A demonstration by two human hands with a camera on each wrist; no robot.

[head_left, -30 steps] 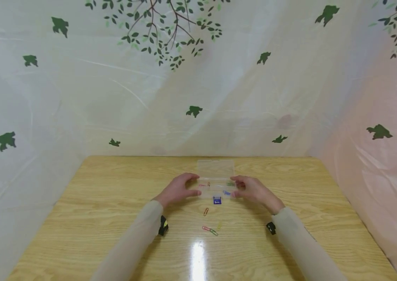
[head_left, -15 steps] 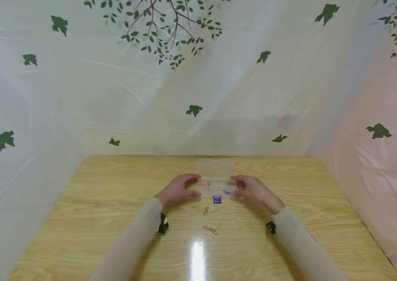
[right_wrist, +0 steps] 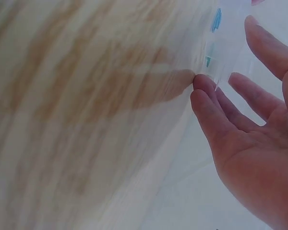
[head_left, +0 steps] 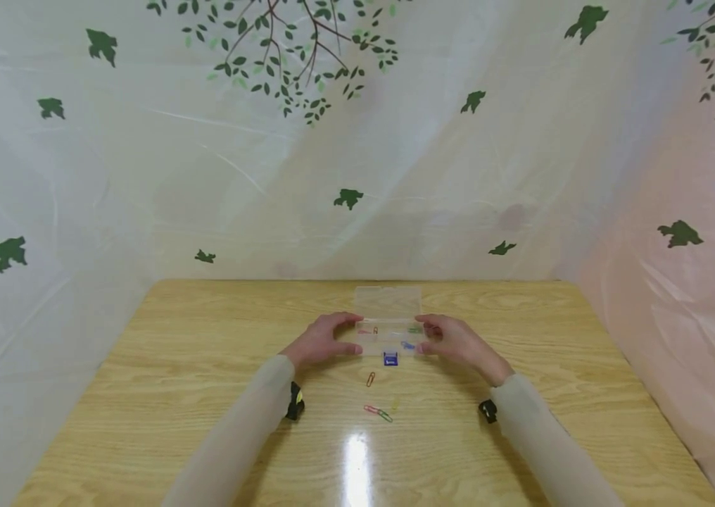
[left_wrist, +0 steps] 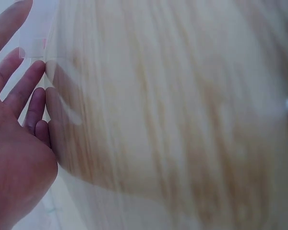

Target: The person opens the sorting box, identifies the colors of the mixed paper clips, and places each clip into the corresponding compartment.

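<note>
A: Count?
B: One clear box (head_left: 389, 331), lid up, between both hands: left hand (head_left: 321, 341) and right hand (head_left: 457, 341) fingers grasping its ends.
A: Around?
B: Four loose paper clips (head_left: 378, 412) nearer than fingers, on bench (head_left: 174, 366).

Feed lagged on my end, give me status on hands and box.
Left hand and right hand grip the ends of the clear plastic compartment box, lid open. Loose coloured paper clips lie on the wooden table nearby. Nothing in the way.
</note>
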